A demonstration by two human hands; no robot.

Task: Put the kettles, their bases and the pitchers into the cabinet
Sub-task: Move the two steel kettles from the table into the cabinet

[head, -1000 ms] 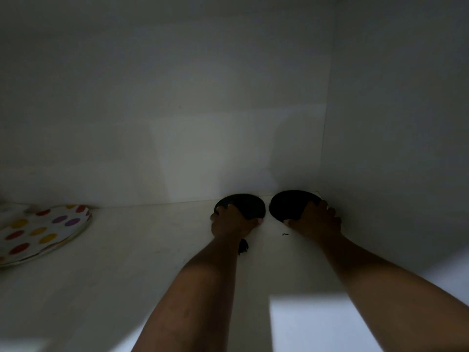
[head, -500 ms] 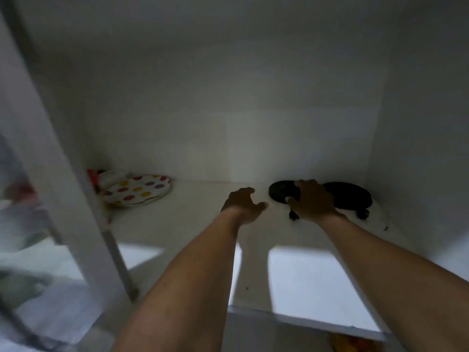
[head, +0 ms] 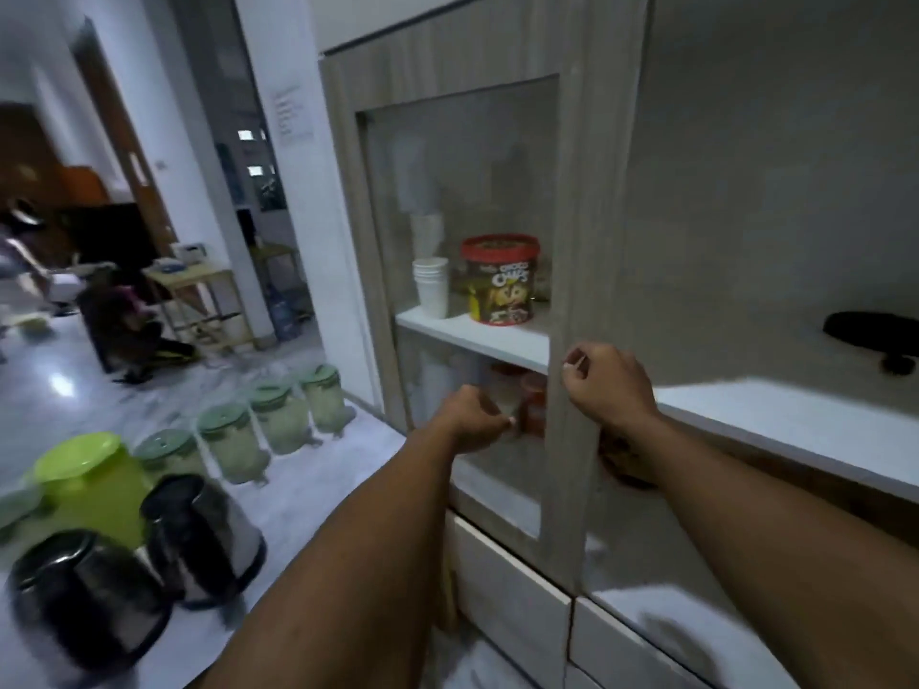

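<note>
L hand (head: 472, 420) curled, empty; R hand (head: 609, 385) curled at cabinet door (head: 567, 231) edge, grip unclear. Tub (head: 502, 285) reads "Choco Chips".

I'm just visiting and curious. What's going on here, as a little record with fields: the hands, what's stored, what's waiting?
left hand: fingers curled, nothing seen in it, in front of the glass door
right hand: fingers curled at the door's edge; grip unclear
on open shelf: black kettle base
behind glass: paper cups, cereal tub
not yet stored: near kettle, far kettle, lime pitcher, row of green-lidded pitchers
</note>
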